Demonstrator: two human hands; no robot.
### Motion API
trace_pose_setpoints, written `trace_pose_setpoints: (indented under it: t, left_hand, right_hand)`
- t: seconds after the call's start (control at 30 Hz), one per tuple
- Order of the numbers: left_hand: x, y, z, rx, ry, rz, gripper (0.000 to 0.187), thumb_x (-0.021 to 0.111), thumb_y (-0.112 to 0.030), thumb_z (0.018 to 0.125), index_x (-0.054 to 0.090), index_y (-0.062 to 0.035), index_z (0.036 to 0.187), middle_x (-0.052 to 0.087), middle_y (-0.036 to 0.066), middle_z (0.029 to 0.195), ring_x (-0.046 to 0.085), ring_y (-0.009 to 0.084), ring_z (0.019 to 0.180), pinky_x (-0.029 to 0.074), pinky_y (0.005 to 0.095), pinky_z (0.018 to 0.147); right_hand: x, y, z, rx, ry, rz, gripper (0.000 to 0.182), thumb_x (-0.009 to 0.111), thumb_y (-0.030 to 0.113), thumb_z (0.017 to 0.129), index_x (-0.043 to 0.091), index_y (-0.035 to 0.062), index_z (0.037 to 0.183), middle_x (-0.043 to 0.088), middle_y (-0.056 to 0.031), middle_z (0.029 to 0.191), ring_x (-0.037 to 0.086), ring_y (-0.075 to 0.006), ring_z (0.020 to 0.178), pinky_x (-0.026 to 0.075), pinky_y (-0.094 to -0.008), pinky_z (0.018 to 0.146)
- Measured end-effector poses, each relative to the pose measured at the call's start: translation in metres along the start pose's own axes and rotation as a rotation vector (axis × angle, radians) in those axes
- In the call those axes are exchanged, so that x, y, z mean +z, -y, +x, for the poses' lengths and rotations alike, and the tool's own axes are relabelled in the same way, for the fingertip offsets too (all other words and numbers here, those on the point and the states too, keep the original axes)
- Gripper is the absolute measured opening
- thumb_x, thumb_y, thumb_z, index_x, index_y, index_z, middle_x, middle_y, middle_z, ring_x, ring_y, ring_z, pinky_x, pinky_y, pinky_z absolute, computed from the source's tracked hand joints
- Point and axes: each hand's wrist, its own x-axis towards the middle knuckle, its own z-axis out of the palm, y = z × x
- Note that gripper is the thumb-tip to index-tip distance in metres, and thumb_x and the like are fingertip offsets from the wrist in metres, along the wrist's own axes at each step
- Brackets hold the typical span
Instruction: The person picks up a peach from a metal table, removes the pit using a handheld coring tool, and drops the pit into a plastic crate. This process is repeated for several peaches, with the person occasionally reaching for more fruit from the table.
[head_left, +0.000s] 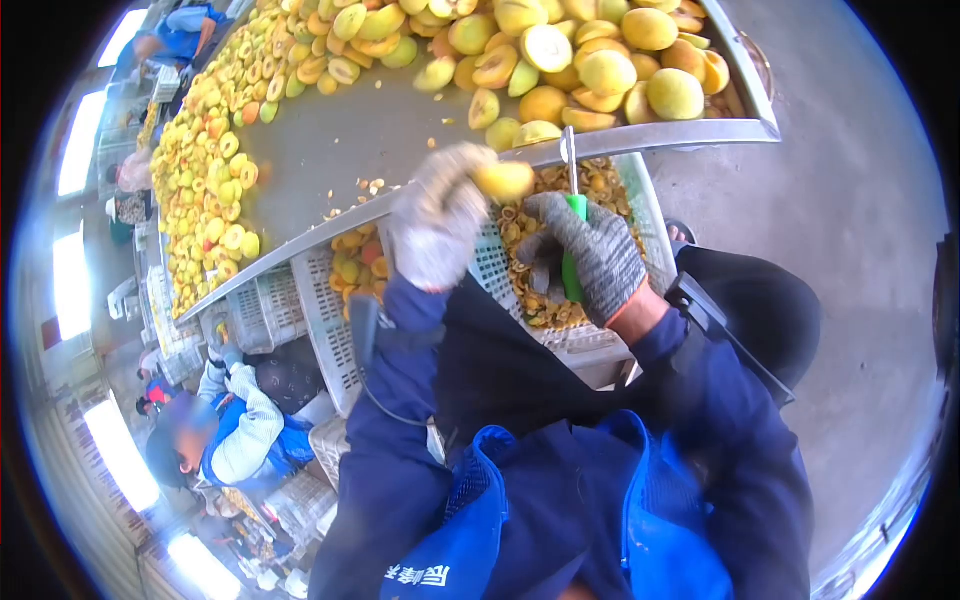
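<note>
My left hand [440, 215], in a pale knitted glove and slightly blurred, holds a yellow fruit [505, 181] at its fingertips, over the front edge of the metal table [330, 140]. Just right of it my right hand [595, 250], in a grey knitted glove, is wrapped round the green handle of a knife [572, 160], whose blade points up toward the table rim. Below both hands a crate [650, 215] contains many small brownish pieces. Whole and halved yellow fruits [605, 73] are heaped on the table beyond the hands.
Another crate [330, 320] with fruit stands left of my knees. A co-worker [240, 430] in a blue vest sits at the lower left, near stacked white crates [260, 315]. More people and crates are farther left. Grey floor [850, 200] lies to the right.
</note>
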Motion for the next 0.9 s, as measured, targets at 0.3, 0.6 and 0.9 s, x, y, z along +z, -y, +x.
trace_pose_setpoints:
  t: [0.3, 0.6, 0.9]
  left_hand:
    - [0.045, -0.045, -0.046, -0.335, -0.047, -1.186, 0.045, 0.047, -0.032, 0.098, 0.055, 0.0007, 0.127, 0.062, 0.017, 0.129, 0.057, 0.0261, 0.12, 0.042, 0.0402, 0.106]
    - [0.036, -0.049, -0.053, -0.541, -0.112, -1.362, 0.047, 0.045, -0.044, 0.092, 0.061, -0.004, 0.109, 0.066, 0.017, 0.103, 0.062, 0.0282, 0.088, 0.048, 0.0383, 0.071]
    - [0.024, -0.051, -0.06, -0.431, -0.1, -1.517, 0.046, 0.054, -0.044, 0.081, 0.062, -0.0044, 0.104, 0.062, 0.02, 0.101, 0.061, 0.0344, 0.08, 0.05, 0.04, 0.064]
  right_hand:
    - [-0.008, -0.003, -0.023, -0.182, -0.066, -0.162, 0.029, 0.064, 0.027, 0.096, 0.064, 0.0017, 0.11, 0.066, -0.0054, 0.068, 0.06, -0.0104, 0.049, 0.045, -0.0239, 0.04]
    - [-0.004, -0.01, -0.05, -0.522, -0.114, -0.639, 0.033, 0.063, 0.031, 0.095, 0.064, -0.0013, 0.098, 0.065, -0.0239, 0.081, 0.065, -0.039, 0.074, 0.05, -0.0433, 0.063]
    - [-0.002, -0.024, -0.062, -0.778, -0.13, -0.989, 0.026, 0.067, 0.026, 0.092, 0.062, 0.0002, 0.093, 0.061, -0.0193, 0.069, 0.063, -0.0379, 0.064, 0.049, -0.0453, 0.059]
